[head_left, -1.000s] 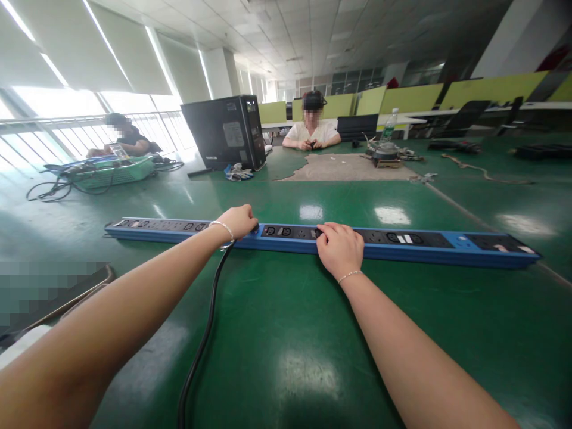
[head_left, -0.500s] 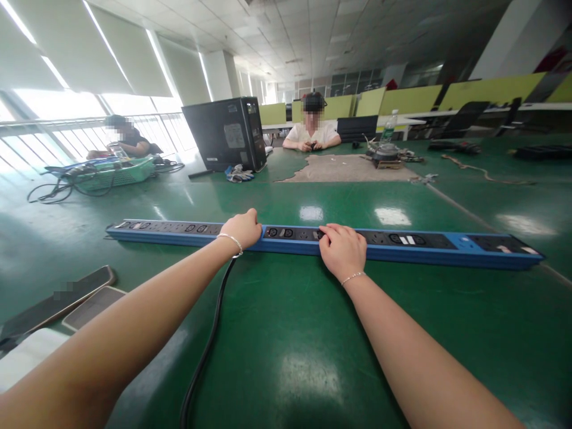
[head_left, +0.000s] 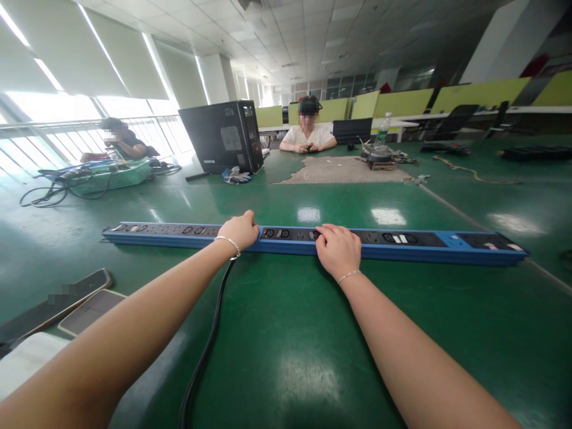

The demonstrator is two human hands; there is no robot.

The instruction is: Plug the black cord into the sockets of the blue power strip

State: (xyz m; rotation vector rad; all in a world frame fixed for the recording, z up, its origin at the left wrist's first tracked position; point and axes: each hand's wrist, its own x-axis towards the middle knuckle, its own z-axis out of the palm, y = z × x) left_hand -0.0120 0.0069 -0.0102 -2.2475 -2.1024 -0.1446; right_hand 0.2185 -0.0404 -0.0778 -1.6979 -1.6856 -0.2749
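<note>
A long blue power strip (head_left: 286, 245) with black socket panels lies crosswise on the green table (head_left: 277, 333). My left hand (head_left: 239, 231) is closed in a fist at the strip's middle-left, resting over its top. A black cable (head_left: 214, 328) rises from the front edge and passes up beneath this hand; its end is hidden in or behind the fingers. Farther right, my right hand (head_left: 338, 247) grips the strip, its fingers curled over the sockets and the thumb on the near side. Bare sockets show between the two hands.
Two phones (head_left: 89, 313) lie at the left by a white object (head_left: 31, 357). Beyond the strip stand a green basket of cables (head_left: 116, 176), a black computer case (head_left: 218, 137), gloves (head_left: 236, 175) and a bottle (head_left: 383, 128). A person (head_left: 308, 134) sits opposite, another (head_left: 120, 140) at far left.
The view has shifted slightly, so the strip and both hands appear a little farther left. Both hands keep their places on the strip. The far-left person's arm has risen toward the head.
</note>
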